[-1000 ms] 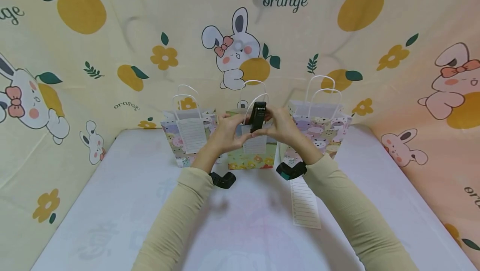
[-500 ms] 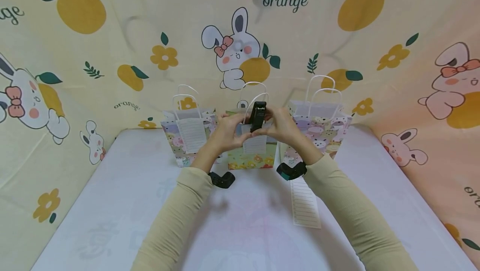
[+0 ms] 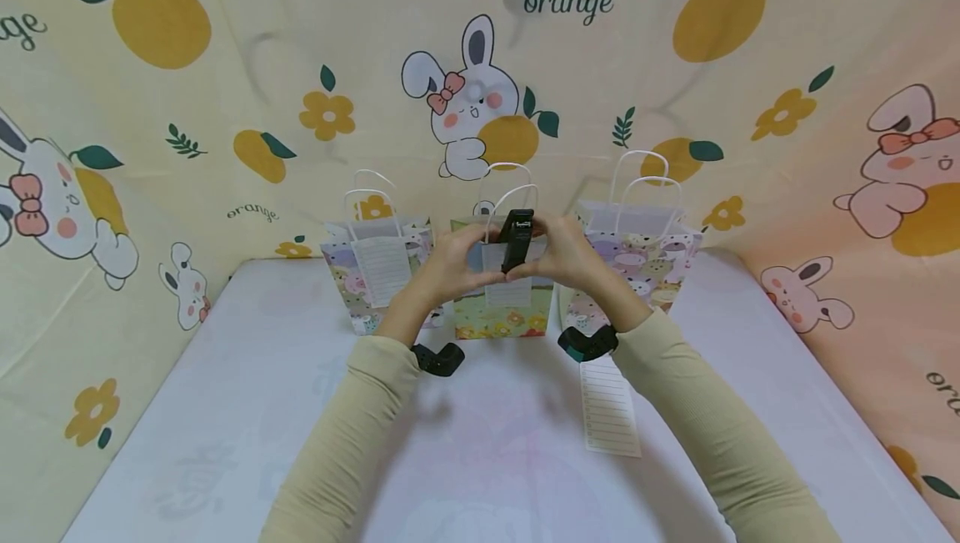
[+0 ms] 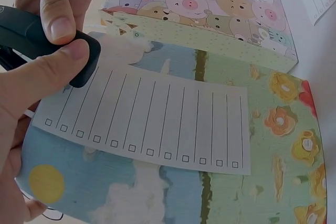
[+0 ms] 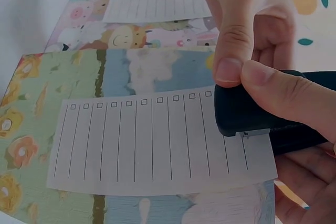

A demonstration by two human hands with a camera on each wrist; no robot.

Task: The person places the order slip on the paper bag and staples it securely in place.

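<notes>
White-covered table (image 3: 495, 443), faint marks on it. Left bag (image 3: 343, 269): upright, white-handled, pastel cartoon animals, near the table's far edge, in from the far-left corner; ruled sheet (image 3: 382, 272) against its front. Right bag (image 3: 637, 255): similar print, upright, near the far edge toward the far-right corner; pale dotted side panel (image 4: 210, 43). Loose ruled strip (image 3: 611, 414): flat between table centre and right edge, far end hidden. Cream backdrop (image 3: 300, 9) behind: rabbits, oranges, flowers, "orange" lettering.
</notes>
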